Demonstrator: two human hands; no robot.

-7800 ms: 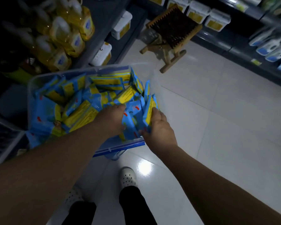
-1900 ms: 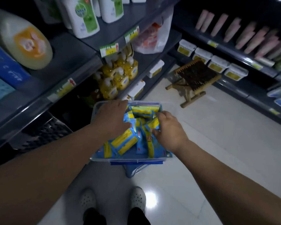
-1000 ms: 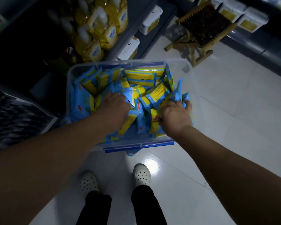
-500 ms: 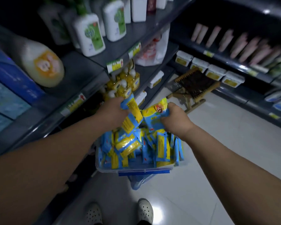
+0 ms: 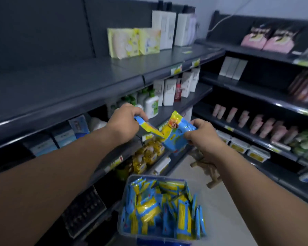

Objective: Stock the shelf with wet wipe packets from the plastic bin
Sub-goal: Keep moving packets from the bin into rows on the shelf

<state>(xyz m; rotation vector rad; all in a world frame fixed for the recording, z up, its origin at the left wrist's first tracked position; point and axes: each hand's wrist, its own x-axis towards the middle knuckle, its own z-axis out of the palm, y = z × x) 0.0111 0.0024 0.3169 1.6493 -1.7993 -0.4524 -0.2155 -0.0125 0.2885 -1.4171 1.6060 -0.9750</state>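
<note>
Blue-and-yellow wet wipe packets (image 5: 160,208); cartoon face print on uppermost packet (image 5: 178,134); clear plastic bin (image 5: 122,225), blue-edged; dark grey shelf (image 5: 78,82); pale yellow packs (image 5: 124,42) on top tier; pink packs (image 5: 267,42) at far right; white bottle (image 5: 151,105) with green label.

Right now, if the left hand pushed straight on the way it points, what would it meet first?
Probably the white bottles with green labels just beyond the left hand and the wet wipe packet it holds; depth is hard to judge.

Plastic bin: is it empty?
No, blue-and-yellow wet wipe packets fill the plastic bin up to its rim.
</note>
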